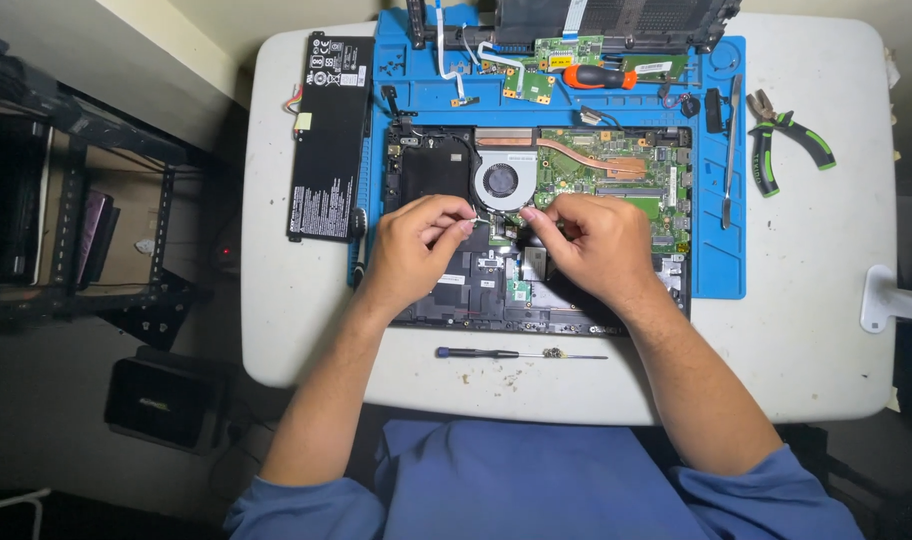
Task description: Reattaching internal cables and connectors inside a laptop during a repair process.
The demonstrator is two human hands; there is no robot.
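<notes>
**A:** Starting at the near edge of the white table (816,330): a thin black screwdriver (521,353) lies flat along it, alone, just in front of the open laptop base (446,290).

**B:** And both hands are over that base. The left hand (416,245) has thumb and forefinger pinched on a thin pale wire (473,218), right below the round fan (503,182).

**A:** The right hand (591,240)?

**B:** Fingers curled tight, tips down on the board just beside the left hand's pinch. Whether they grip the same wire or only press there, I cannot tell; the knuckles cover it.

**A:** So the wire sits between the two sets of fingertips, mid-base, just near of the fan.

**B:** Yes. Past the hands, the green mainboard (626,175) with its copper heat pipe (586,158) fills the base's far right part.

**A:** All of it on the blue mat (721,270). Farther back on the mat, an orange-handled screwdriver (598,76) lies among small green boards.

**B:** At the table's left edge, a flat black battery pack (328,135). Toward the far right corner, green-handled pliers (791,145), with a slim metal pry tool (731,150) on the mat beside them.
</notes>
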